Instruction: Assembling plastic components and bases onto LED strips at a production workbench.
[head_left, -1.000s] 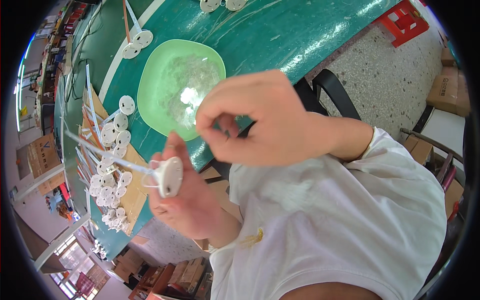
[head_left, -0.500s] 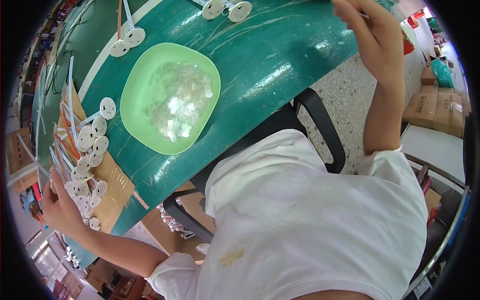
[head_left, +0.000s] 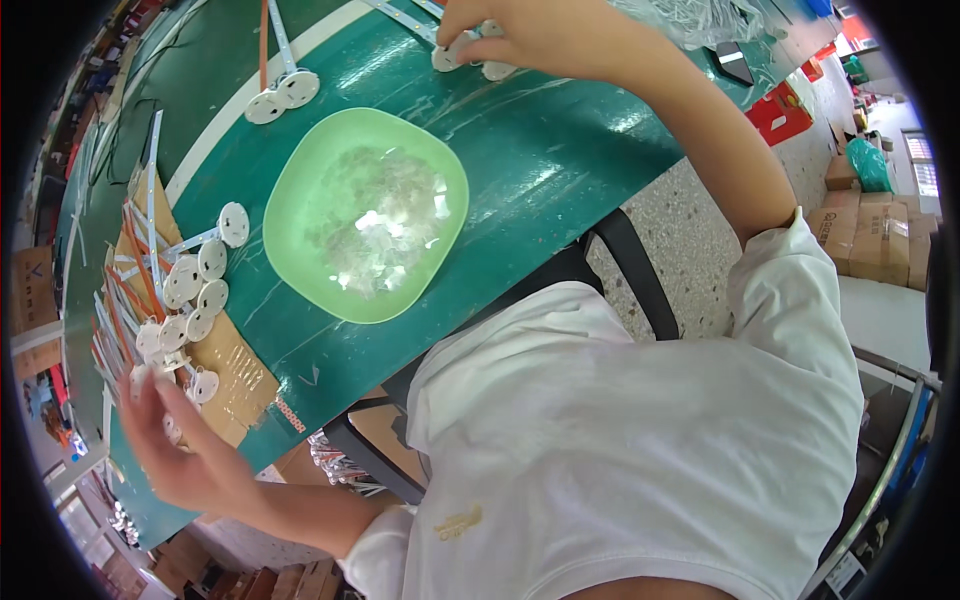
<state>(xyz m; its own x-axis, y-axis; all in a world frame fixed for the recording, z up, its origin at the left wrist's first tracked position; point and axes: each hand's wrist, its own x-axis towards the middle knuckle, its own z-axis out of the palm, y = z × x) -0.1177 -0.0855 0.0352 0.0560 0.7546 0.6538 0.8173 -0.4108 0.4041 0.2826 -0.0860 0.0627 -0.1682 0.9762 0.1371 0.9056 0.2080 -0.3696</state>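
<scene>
Head view: the right hand (head_left: 530, 35) at the far side of the green counter (head_left: 560, 170) pinches white discs (head_left: 470, 55). The left hand (head_left: 185, 450), fingers spread and holding nothing, hovers near left by a pile of disc-tipped strips (head_left: 185, 290). A green bowl (head_left: 300, 180) sits between.

White round discs (head_left: 470, 52) on strips, flat on green table's far edge, touched by right hand's fingers (head_left: 455, 30).

white short-sleeved t-shirt (head_left: 640, 450), loose fit, creased across the front. small yellowish mark low on the chest. sleeve hems sit at the upper arms. forearms bare, left hand (head_left: 190, 450) and right hand (head_left: 530, 35) ungloved.
</scene>
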